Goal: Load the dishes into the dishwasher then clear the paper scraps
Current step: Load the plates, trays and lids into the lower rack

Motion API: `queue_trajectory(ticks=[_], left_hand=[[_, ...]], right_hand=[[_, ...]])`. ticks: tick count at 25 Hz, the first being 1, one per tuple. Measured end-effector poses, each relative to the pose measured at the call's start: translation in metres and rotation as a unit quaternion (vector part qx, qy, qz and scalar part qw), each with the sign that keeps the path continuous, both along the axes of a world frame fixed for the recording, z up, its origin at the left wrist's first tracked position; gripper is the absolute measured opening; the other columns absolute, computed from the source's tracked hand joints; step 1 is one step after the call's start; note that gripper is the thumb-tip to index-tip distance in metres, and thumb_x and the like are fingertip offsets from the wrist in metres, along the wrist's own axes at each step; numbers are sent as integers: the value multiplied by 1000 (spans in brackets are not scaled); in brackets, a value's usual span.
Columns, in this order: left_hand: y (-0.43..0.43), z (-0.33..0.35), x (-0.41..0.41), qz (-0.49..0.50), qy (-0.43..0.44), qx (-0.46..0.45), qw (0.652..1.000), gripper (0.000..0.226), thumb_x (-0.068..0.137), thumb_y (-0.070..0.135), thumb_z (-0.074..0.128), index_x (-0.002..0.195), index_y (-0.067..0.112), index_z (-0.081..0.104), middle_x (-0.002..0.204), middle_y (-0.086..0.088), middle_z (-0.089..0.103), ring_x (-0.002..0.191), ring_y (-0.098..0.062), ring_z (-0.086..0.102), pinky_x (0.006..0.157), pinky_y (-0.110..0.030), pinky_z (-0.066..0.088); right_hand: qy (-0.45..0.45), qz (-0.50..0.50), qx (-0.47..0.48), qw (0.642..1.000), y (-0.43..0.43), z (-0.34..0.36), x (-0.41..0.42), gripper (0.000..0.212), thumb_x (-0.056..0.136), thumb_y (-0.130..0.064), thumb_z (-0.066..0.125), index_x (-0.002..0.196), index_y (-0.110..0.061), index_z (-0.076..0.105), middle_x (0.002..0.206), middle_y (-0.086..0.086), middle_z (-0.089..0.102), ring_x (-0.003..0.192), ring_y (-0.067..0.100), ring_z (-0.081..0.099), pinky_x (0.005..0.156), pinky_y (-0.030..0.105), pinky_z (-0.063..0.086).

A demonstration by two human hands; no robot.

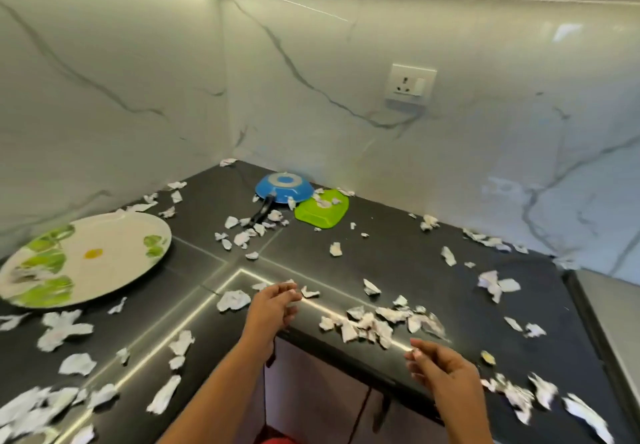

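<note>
A large white plate [86, 260] with green leaf prints lies at the left of the black L-shaped counter [398, 256]. In the far corner a blue frying pan [284, 188] rests upside down, its black handle pointing toward me, and a green square dish [322, 213] sits upside down beside it. White paper scraps [367, 324] are strewn all over the counter. My left hand [272, 307] hovers over the counter's inner corner, fingers loosely curled, holding nothing. My right hand [440, 367] hovers near the front edge with relaxed fingers, also holding nothing.
Marble walls close in the corner, with a power socket [410, 85] on the right wall. Cabinet doors [322, 391] with dark handles show below the counter's inner corner. A pale surface [613, 312] adjoins the counter at the far right.
</note>
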State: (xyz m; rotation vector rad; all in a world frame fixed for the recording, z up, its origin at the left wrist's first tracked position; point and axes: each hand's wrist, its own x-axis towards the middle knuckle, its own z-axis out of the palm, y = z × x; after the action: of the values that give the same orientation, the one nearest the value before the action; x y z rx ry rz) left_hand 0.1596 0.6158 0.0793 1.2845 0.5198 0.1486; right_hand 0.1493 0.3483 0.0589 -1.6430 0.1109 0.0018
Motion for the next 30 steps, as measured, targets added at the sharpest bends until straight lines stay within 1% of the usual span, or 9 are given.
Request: queue_trajectory(ticks=[5,9,13,17,20,23,25,28,30], left_hand=[[72,-16,31,39,-10,-23,999,10,89,6,56,93,9,65,84,-7,65,68,-17,58,57,-23,45],[78,-21,62,28,-18,-45,998,9,90,3,55,94,7,62,81,-7,63,67,-17,56,57,-22,47],[65,-30,91,-1,-17,-54,998,9,88,1,57,87,8,62,80,-10,61,69,-19,55,70,-30,49],[61,-57,112,-10,-15,10,1000,19,86,-6,59,105,-4,61,77,-7,60,67,-18,53,68,-29,48],[65,-69,126,-3,-15,46,999,27,84,-9,60,110,-3,59,82,-8,61,71,-18,55,67,-29,48],[71,-71,149,15,-13,71,997,31,84,-7,61,114,-2,58,89,-8,62,80,-17,58,76,-28,48],[74,-70,165,28,-14,112,993,34,84,-5,61,118,-2,56,101,-8,63,90,-15,59,83,-24,47],[78,-71,195,12,-23,186,982,45,86,-3,59,130,1,48,128,-10,53,117,-18,52,95,-21,43],[84,-73,217,-3,-19,212,977,54,86,0,61,137,4,42,140,-12,43,129,-25,45,104,-30,39]], right_hand=[[-12,35,-8,999,73,2,35,20,84,6,60,88,-10,71,73,8,73,62,11,64,57,20,52],[-19,40,-9,999,97,5,50,19,84,4,61,90,-11,70,76,10,73,66,17,64,65,30,51],[-14,10,-19,1000,105,0,69,17,83,4,62,88,-10,70,78,10,73,69,18,67,63,25,54],[-27,21,-73,997,113,-11,99,18,82,0,66,86,-16,71,82,2,73,82,16,68,71,23,51],[-2,72,-112,991,120,-24,128,24,82,0,65,99,-17,69,95,-1,72,92,10,66,81,22,51],[31,128,-166,977,125,-42,168,42,81,-4,69,121,-11,60,118,0,64,107,9,60,98,27,45],[37,170,-180,968,130,-49,192,51,81,-8,70,129,-12,53,125,-6,56,116,7,52,103,22,38],[26,187,-128,974,134,-56,228,50,81,1,67,125,-18,51,130,-3,54,115,-2,52,95,8,37],[24,158,-80,984,138,-59,255,44,84,8,60,123,-11,53,125,7,59,103,0,59,85,6,44]])
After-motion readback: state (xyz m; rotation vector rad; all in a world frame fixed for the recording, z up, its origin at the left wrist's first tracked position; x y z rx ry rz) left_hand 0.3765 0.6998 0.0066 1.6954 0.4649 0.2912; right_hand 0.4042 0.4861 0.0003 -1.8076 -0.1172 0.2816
